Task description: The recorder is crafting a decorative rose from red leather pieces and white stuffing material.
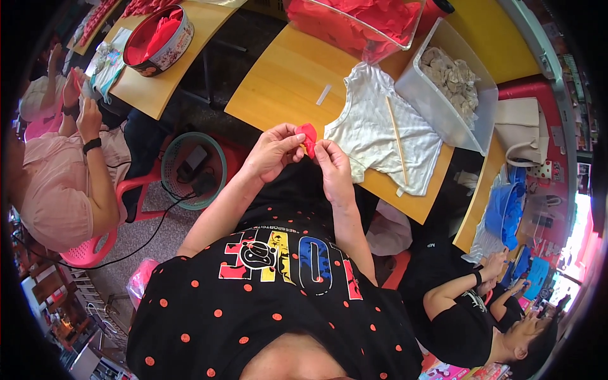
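Between my two hands, above the near edge of the table, is a small piece of red cloth [306,132]. My left hand [277,149] pinches it from the left with thumb and fingers. From the right, my right hand [333,166] grips its lower end between thumb and forefinger. A bit of something yellowish shows beside the cloth, too small to name. Just beyond my right hand, a white sleeveless garment [373,120] lies spread on the wooden table [272,82]. Across it rests a thin wooden stick [398,139].
A clear bin of red cloth pieces [354,25] stands at the far edge, beside a translucent bin [437,107] holding crumpled beige cloth. A small white strip [323,94] lies on the table. A green basket [193,171] sits at left. People work on both sides.
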A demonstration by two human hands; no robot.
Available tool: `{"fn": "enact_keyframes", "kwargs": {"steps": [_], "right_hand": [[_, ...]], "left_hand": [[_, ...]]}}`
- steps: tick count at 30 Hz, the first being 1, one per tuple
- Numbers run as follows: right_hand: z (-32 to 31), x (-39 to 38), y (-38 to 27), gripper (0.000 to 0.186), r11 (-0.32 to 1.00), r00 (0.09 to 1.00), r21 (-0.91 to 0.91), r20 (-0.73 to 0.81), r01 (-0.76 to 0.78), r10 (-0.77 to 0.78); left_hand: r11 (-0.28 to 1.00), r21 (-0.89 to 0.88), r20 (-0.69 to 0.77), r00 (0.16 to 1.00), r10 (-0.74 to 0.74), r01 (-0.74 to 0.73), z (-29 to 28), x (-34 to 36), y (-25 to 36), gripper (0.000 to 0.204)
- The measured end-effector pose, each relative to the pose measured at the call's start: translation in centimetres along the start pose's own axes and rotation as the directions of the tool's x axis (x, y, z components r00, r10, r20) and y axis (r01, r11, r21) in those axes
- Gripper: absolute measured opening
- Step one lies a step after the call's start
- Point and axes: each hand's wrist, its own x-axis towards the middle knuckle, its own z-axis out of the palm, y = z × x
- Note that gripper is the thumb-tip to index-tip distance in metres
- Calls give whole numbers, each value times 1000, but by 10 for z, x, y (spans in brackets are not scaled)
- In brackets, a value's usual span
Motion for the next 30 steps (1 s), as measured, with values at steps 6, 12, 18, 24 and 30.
{"fn": "enact_keyframes", "kwargs": {"steps": [6, 12, 18, 24, 30], "right_hand": [[16, -6, -15, 10, 698, 915, -639, 21, 322, -403], [17, -10, -17, 10, 711, 923, -642, -16, 286, -385], [4, -6, -5, 15, 905, 981, -407, -89, 123, -173], [-5, -2, -24, 10, 552, 884, -759, 65, 345, -463], [-4, -3, -29, 8, 722, 949, -638, 39, 265, -314]], "left_hand": [[999, -7, -154, 987, 38, -40, 0, 3, -11, 7], [993, -58, -111, 989, 100, -107, 9, 1, -12, 12], [988, 95, -137, 981, 134, -122, 9, 1, -14, 21], [996, 36, 21, 996, 84, -85, 2, 1, -15, 17], [999, -29, 55, 998, 28, -26, 0, 0, -12, 12]]}}
